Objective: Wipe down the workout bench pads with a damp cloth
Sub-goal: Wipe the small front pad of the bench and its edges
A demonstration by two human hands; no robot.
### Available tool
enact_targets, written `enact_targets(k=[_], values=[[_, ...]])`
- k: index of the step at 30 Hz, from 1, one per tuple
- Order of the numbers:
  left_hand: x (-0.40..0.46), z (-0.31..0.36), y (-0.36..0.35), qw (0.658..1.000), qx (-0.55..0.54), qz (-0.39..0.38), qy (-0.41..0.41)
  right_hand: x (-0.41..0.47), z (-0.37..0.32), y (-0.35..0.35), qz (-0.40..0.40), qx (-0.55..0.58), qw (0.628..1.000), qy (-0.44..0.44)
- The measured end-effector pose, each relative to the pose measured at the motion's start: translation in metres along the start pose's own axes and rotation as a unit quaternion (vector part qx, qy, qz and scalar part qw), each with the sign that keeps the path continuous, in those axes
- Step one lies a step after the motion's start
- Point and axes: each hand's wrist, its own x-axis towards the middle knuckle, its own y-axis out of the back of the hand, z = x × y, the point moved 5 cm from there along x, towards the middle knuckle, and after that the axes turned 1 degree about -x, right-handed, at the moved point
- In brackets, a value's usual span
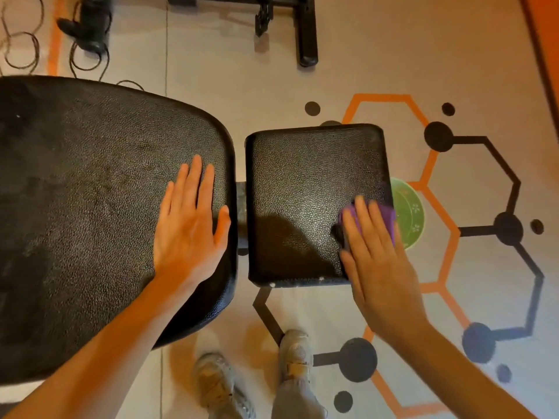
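Two black textured bench pads lie side by side below me: a large back pad on the left and a smaller seat pad on the right, with a narrow gap between them. My left hand rests flat, fingers apart, on the right end of the large pad. My right hand presses a purple cloth flat against the right edge of the small pad. The hand hides most of the cloth. The small pad looks shiny around the cloth.
A green bowl sits on the floor just right of the small pad, partly under it. Black equipment legs and coiled cables lie on the floor at the top. My shoes stand below the pads.
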Motion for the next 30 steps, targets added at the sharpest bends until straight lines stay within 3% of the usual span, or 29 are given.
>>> enact_targets(k=[2,7,13,16,19,25,30], values=[[0.000,-0.001,0.001,1.000,0.000,-0.004,0.005,-0.001,0.009,-0.002,-0.009,0.007,0.999,0.032],[-0.001,-0.002,-0.002,1.000,-0.001,-0.015,0.003,0.124,0.037,0.015,0.062,0.034,0.997,-0.017],[-0.002,0.018,0.003,0.998,-0.048,-0.027,-0.020,-0.008,0.018,0.000,0.003,0.056,0.998,0.024],[-0.007,0.032,-0.006,0.995,-0.022,-0.045,-0.083,0.055,0.036,0.004,0.036,0.085,0.996,0.003],[-0.008,0.029,-0.010,0.995,-0.016,-0.054,-0.080,0.127,0.049,0.014,0.070,0.084,0.994,-0.025],[-0.006,0.030,-0.005,0.995,-0.004,-0.062,-0.073,-0.020,0.023,0.003,0.009,0.106,0.994,0.002],[-0.006,0.031,-0.007,0.995,0.002,-0.065,-0.074,0.108,0.050,0.015,0.055,0.129,0.990,-0.035]])
